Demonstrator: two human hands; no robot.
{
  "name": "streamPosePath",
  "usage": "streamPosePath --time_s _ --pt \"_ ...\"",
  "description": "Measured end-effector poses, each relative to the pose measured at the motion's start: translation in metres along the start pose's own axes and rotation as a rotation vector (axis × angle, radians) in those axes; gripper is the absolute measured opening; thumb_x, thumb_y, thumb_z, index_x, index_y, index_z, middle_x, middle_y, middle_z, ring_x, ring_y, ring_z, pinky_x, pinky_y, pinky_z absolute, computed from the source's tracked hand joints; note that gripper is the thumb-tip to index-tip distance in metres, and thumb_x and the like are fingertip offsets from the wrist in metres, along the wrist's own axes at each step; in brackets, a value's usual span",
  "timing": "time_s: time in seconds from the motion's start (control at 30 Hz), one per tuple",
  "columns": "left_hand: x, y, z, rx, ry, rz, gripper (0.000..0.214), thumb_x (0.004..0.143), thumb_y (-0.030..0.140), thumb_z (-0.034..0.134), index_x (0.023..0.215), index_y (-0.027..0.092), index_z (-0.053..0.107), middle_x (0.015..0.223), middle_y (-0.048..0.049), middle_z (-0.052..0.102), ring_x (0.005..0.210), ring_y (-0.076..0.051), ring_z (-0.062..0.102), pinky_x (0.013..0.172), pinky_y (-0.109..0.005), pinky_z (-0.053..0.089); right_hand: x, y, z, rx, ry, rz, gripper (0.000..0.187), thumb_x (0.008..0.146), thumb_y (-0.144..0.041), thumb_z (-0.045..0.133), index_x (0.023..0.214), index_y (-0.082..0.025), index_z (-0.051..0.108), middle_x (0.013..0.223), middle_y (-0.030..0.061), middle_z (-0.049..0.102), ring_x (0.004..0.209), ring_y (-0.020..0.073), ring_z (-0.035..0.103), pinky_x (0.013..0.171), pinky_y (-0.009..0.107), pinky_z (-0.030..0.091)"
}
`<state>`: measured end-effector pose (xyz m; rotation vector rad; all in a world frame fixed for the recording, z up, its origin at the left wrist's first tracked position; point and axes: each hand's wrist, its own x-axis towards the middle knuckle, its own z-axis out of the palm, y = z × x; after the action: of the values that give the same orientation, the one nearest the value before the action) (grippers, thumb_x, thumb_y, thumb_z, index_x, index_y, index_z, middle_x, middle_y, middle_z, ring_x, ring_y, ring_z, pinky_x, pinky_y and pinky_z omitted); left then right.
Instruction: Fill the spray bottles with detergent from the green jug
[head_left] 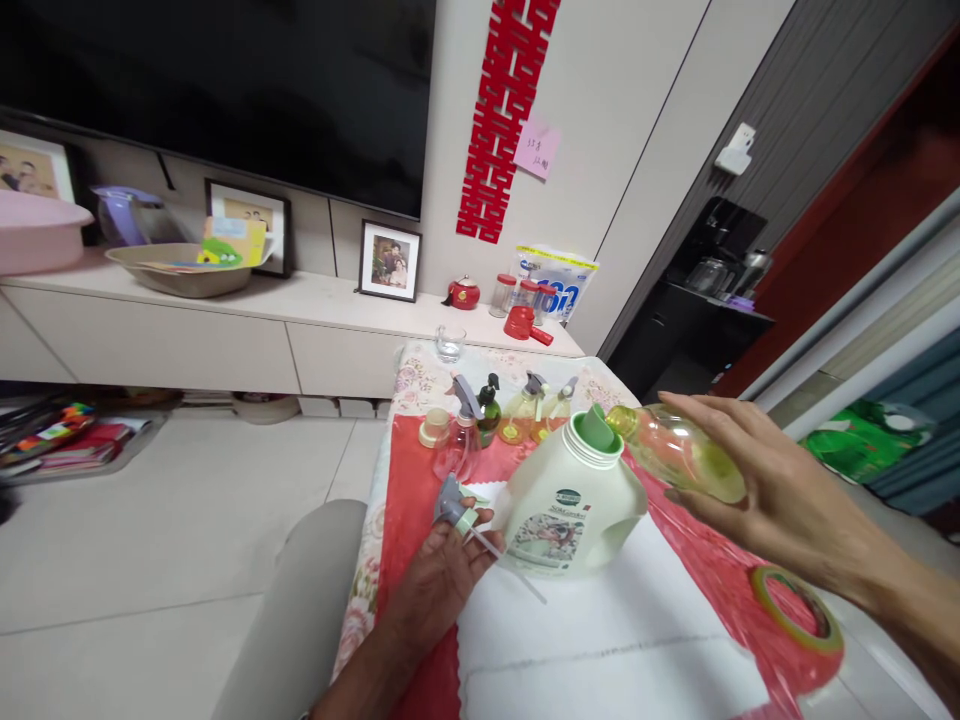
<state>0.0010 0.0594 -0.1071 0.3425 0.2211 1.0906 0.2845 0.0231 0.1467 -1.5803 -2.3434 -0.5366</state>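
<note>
My left hand (pixel 442 590) grips a grey and pale green spray pump head (pixel 453 505), its thin tube slanting down to the right in front of the jug. My right hand (pixel 780 490) is wrapped round a clear bottle (pixel 679 450) with yellowish liquid inside. That bottle is tipped nearly level, its neck at the open mouth of a pale green detergent jug (pixel 570 530). A green spout (pixel 595 430) shows in the jug's mouth; whether the neck touches it, I cannot tell. The jug stands upright on a white cloth (pixel 622 650).
Behind the jug stand a pink spray bottle (pixel 458 445), a dark green pump bottle (pixel 488 410), two yellowish spray bottles and a beige cap (pixel 433 428). A tape roll (pixel 831 640) lies at right on the red covering (pixel 420 640). A glass cup (pixel 450 343) stands at the far edge.
</note>
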Motion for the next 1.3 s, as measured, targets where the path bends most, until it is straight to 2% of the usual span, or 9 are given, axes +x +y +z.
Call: streamPosePath --time_s 0.23,0.4,0.6,0.83,0.97,1.17,1.3 --pt "0.001 0.001 0.003 -0.01 0.024 -0.008 0.039 0.074 0.036 0.089 0.106 0.025 0.07 0.107 -0.0004 0.075 0.097 -0.021 0.074 0.097 -0.036 0.054 0.016 0.0 -0.011 -0.124 -0.052 -0.136 0.06 0.096 -0.043 0.052 0.153 -0.03 0.039 0.136 0.0126 0.053 0.112 0.029 0.055 0.086 0.047 0.054" --pt "0.001 0.0 0.0 -0.01 0.023 -0.008 0.039 0.074 0.035 0.089 0.106 0.025 0.069 0.107 -0.0003 0.076 0.097 -0.021 0.074 0.097 -0.037 0.054 0.025 -0.001 -0.02 -0.195 -0.063 -0.235 0.061 0.093 -0.039 0.052 0.152 -0.026 0.041 0.135 0.0132 0.054 0.111 0.0303 0.054 0.081 0.045 0.055" --pt "-0.001 0.001 0.001 -0.007 -0.001 -0.007 0.036 0.076 0.037 0.087 0.106 0.025 0.07 0.108 -0.0017 0.075 0.099 -0.021 0.073 0.1 -0.038 0.051 0.032 -0.003 -0.027 -0.241 -0.109 -0.243 0.063 0.086 -0.031 0.05 0.149 -0.025 0.045 0.135 0.0126 0.054 0.112 0.0317 0.053 0.077 0.045 0.055" --pt "-0.001 0.001 0.002 -0.027 -0.014 -0.007 0.03 0.082 0.032 0.083 0.108 0.025 0.072 0.108 -0.002 0.075 0.098 -0.022 0.072 0.098 -0.039 0.051 0.042 -0.008 -0.031 -0.283 -0.108 -0.29 0.058 0.088 -0.03 0.047 0.145 -0.026 0.049 0.13 0.0126 0.056 0.106 0.029 0.053 0.075 0.043 0.054" --pt "0.0 0.002 0.001 -0.032 -0.021 -0.014 0.028 0.079 0.032 0.085 0.103 0.024 0.072 0.109 -0.0016 0.074 0.098 -0.022 0.072 0.098 -0.038 0.051 0.046 -0.012 -0.032 -0.3 -0.109 -0.299 0.053 0.091 -0.03 0.045 0.143 -0.028 0.053 0.127 0.0121 0.056 0.103 0.0279 0.053 0.072 0.041 0.051" --pt "0.0 0.001 -0.001 -0.037 -0.034 -0.015 0.026 0.081 0.031 0.083 0.103 0.023 0.071 0.109 -0.0026 0.074 0.099 -0.022 0.072 0.099 -0.039 0.05 0.05 -0.015 -0.035 -0.396 -0.14 -0.314 0.052 0.092 -0.022 0.049 0.143 -0.031 0.05 0.131 0.0088 0.054 0.112 0.0272 0.052 0.077 0.039 0.049" --pt "0.0 0.001 0.0 -0.034 -0.019 -0.021 0.032 0.079 0.032 0.085 0.107 0.024 0.071 0.108 -0.0023 0.075 0.098 -0.022 0.072 0.098 -0.039 0.051 0.054 -0.012 -0.035 -0.446 -0.151 -0.353 0.054 0.091 -0.019 0.05 0.144 -0.033 0.048 0.132 0.009 0.053 0.115 0.0284 0.051 0.08 0.04 0.049"
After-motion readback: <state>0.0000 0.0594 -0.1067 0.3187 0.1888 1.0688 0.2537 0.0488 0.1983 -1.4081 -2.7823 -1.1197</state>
